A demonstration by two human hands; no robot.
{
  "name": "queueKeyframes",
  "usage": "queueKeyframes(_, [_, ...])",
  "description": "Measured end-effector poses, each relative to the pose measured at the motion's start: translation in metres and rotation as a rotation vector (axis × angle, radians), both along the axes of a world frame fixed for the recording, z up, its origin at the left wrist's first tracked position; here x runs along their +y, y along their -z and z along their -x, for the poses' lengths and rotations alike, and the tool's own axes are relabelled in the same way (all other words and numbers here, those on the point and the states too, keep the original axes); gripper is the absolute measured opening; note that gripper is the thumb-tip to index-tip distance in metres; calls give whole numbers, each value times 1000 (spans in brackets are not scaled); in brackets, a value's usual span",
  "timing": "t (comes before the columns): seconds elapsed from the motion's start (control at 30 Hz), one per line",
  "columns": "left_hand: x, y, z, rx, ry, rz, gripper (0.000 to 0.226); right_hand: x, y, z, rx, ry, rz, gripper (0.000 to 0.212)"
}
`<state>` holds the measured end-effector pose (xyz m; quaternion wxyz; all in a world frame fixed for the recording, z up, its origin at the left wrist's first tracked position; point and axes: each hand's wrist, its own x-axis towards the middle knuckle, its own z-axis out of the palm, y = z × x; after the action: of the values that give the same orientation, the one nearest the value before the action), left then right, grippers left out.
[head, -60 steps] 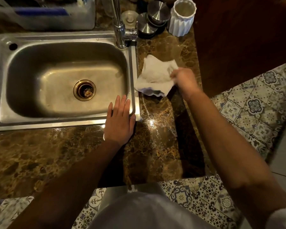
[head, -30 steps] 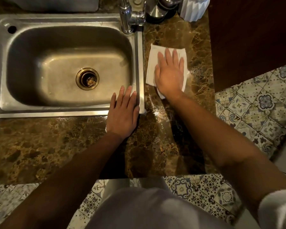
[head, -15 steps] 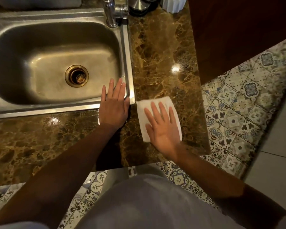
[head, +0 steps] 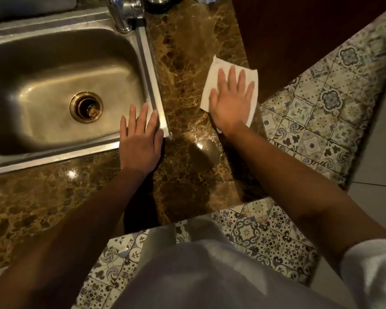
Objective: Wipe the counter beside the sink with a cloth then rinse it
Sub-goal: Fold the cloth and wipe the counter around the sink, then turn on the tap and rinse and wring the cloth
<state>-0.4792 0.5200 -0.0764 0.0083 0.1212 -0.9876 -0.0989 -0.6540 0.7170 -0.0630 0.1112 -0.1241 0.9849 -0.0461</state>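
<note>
Since half a second ago the right hand [head: 232,103] has slid the white cloth [head: 212,79] away from the near edge toward the far right side of the tabletop [head: 183,63] — fingers spread flat, pressing it down. The left hand [head: 140,139] stays flat and open on the sink [head: 152,79] corner. Bare marble lies between cloth and sink rim; the cloth's right edge reaches the tabletop edge.

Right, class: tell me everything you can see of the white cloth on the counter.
The cloth is white, thin and soft-looking, roughly square, perhaps folded. It lies flat on the brown marbled counter right of the sink, apart from its rim, near the counter's right edge. The right hand presses on it, palm down, fingers spread, covering its middle. Its near corner shows beside the wrist.
</note>
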Motion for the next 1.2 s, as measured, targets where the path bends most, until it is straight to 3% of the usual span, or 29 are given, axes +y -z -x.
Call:
queueKeyframes(0.1, [-2, -2, -1, 8, 44, 7, 52, -11, -1, -40, 10, -159, 10, 62])
queueKeyframes(0.27, [-10, -1, -7, -50, 75, 40, 54, 37, 6, -177, -83, -430, 188, 58])
queueKeyframes(0.37, [-8, -3, -5, -47, 72, 35, 52, 79, 10, -178, -36, -497, 170, 59])
queueKeyframes(0.5, [-7, 0, -7, -39, 74, 33, 50, 112, 10, -120, 59, -266, -13, 60])
queueKeyframes(0.67, [-8, 0, -7, -32, 71, 50, 50, 131, 4, -84, 95, 108, 178, 53])
queueKeyframes(0.8, [-4, -13, -6, -32, 78, -2, 49, 135, -14, -65, 150, 267, 206, 46])
queueKeyframes(0.9, [-4, -36, -3, -77, 6, -134, 46, 138, -43, -49, 235, 460, 264, 42])
queueKeyframes(1.0, [2, -70, -1, -96, -17, -254, 42, 118, -82, -48, 236, 483, 393, 37])
queueKeyframes(1.1, [18, -118, 2, -92, -122, -704, 40, 86, -126, -63, 140, 405, 721, 29])
queueKeyframes(1.2, [40, -157, -4, -180, -143, -1079, 39, 55, -165, -91, -102, 328, 1030, 13])
